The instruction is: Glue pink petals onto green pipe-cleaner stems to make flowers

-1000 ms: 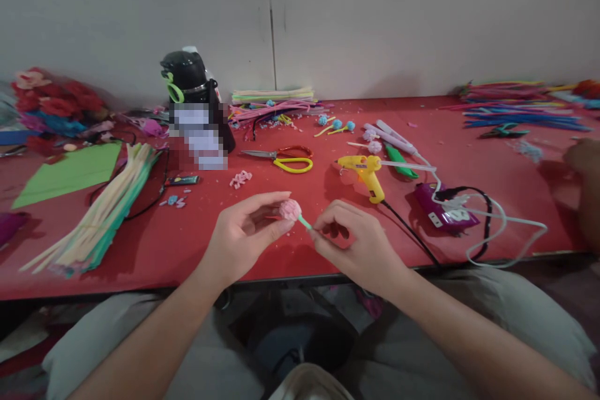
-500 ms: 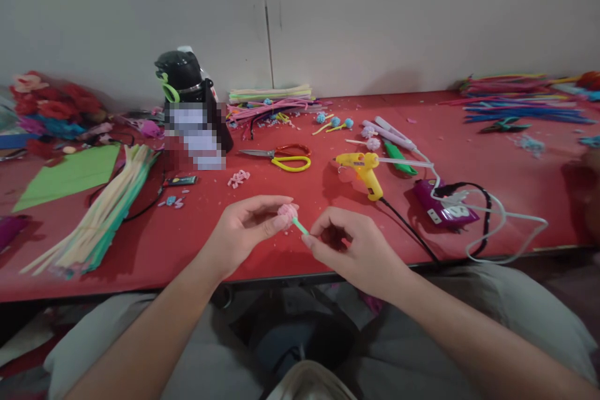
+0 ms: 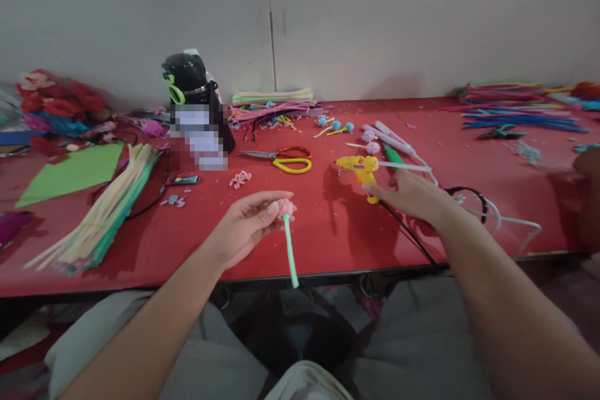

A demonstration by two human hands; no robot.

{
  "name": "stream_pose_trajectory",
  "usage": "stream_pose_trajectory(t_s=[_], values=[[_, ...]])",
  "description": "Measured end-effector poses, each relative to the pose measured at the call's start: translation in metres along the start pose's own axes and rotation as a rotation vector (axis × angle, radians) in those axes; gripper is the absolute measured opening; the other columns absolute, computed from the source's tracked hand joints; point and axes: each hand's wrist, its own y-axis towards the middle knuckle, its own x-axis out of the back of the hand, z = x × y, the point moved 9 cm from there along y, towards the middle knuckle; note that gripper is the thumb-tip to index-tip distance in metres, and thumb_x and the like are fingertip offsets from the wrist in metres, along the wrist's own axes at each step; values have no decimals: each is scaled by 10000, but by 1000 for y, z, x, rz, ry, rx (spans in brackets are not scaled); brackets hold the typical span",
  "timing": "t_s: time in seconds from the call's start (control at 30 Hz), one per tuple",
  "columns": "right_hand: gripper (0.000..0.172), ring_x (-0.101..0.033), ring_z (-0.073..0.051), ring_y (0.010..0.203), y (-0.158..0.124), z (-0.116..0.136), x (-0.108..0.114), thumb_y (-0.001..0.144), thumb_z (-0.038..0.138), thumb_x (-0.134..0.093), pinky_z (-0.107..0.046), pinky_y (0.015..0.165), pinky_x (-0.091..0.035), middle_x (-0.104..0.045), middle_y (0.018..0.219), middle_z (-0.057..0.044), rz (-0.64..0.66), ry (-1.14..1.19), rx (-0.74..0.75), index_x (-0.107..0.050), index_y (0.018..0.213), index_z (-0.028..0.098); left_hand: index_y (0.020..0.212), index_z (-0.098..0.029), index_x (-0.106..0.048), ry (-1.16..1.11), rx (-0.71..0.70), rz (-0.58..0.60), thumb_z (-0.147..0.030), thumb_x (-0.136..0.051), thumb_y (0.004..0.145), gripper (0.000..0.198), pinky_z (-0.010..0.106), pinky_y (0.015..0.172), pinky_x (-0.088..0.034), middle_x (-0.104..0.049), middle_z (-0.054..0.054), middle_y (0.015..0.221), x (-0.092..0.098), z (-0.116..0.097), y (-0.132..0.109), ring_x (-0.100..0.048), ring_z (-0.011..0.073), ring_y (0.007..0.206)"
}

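My left hand (image 3: 248, 225) pinches a pink pipe-cleaner flower (image 3: 285, 207) between thumb and fingers, above the table's front part. A light green pipe-cleaner stem (image 3: 290, 253) hangs down from the flower past the table edge. To the right, my right hand (image 3: 412, 197) is at the handle of a yellow glue gun (image 3: 359, 165). Its thumb overlaps the handle, while the other fingers lie apart from it and are partly hidden. A clear glue stick (image 3: 405, 167) protrudes from the back of the gun.
Scissors (image 3: 293, 164) and pink pieces (image 3: 240, 179) lie ahead. Pipe-cleaner bundles (image 3: 107, 200) and a black bottle (image 3: 187, 75) stand left. A black cord (image 3: 412, 237) trails from the gun. Blue blossoms (image 3: 347, 127), a green tool (image 3: 391, 155) and pliers (image 3: 501, 132) lie farther back.
My right hand has let go of the green stem and moved right to the glue gun. The stem now hangs downward from the flower in my left hand.
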Motion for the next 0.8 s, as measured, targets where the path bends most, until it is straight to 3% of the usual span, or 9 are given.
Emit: stream_pose_trajectory(t_s=[0.13, 0.23, 0.3, 0.43, 0.5, 0.63, 0.8], values=[[493, -548, -199, 605, 15, 20, -20, 748, 689, -638, -316, 551, -346, -602, 675, -59, 15, 95, 59, -550, 685, 208, 1067, -187, -790, -2, 55, -14, -303, -836, 778, 314, 239, 805, -571, -702, 40, 934, 4, 5, 0, -670, 132, 871], [388, -473, -151, 554, 20, 34, -22, 730, 523, -709, -304, 536, -317, -539, 606, -9, -50, 302, 87, -500, 637, 210, 1090, -198, -777, 15, 64, -38, -297, -810, 808, 301, 234, 805, -554, -711, 44, 962, 7, 5, 1, -662, 123, 867], [330, -487, -146, 563, 18, 44, -21, 759, 482, -689, -289, 530, -343, -562, 621, -7, -54, 440, 105, -548, 690, 192, 1049, -196, -778, 28, 49, -69, -295, -806, 811, 259, 223, 777, -542, -723, 50, 971, 12, 3, 2, -657, 119, 851], [378, -610, -167, 645, -10, 79, -26, 803, 502, -688, -285, 580, -465, -687, 747, -57, 214, 847, 196, -672, 920, 143, 928, -177, -778, 67, 14, -124, -321, -805, 810, 189, 196, 731, -522, -722, 45, 944, 21, 2, 4, -634, 101, 800], [402, -619, -159, 645, -31, 91, -24, 809, 551, -695, -281, 594, -481, -684, 738, -53, 281, 956, 198, -674, 854, 153, 899, -179, -775, 56, 17, -144, -329, -806, 809, 178, 182, 722, -516, -718, 31, 930, 24, 4, 4, -628, 87, 781], [462, -608, -150, 637, -64, 104, -26, 843, 632, -647, -271, 573, -473, -664, 702, -35, 358, 969, 210, -653, 772, 176, 872, -178, -769, -14, 33, -188, -339, -841, 769, 205, 164, 709, -520, -718, 13, 896, 29, 6, 4, -627, 69, 729], [446, -621, -153, 656, -77, 108, -31, 866, 632, -636, -273, 575, -489, -677, 745, -28, 368, 963, 257, -675, 850, 188, 856, -169, -755, -73, 51, -154, -353, -865, 738, 245, 134, 657, -517, -687, -3, 867, 26, 7, 5, -607, 52, 690]])
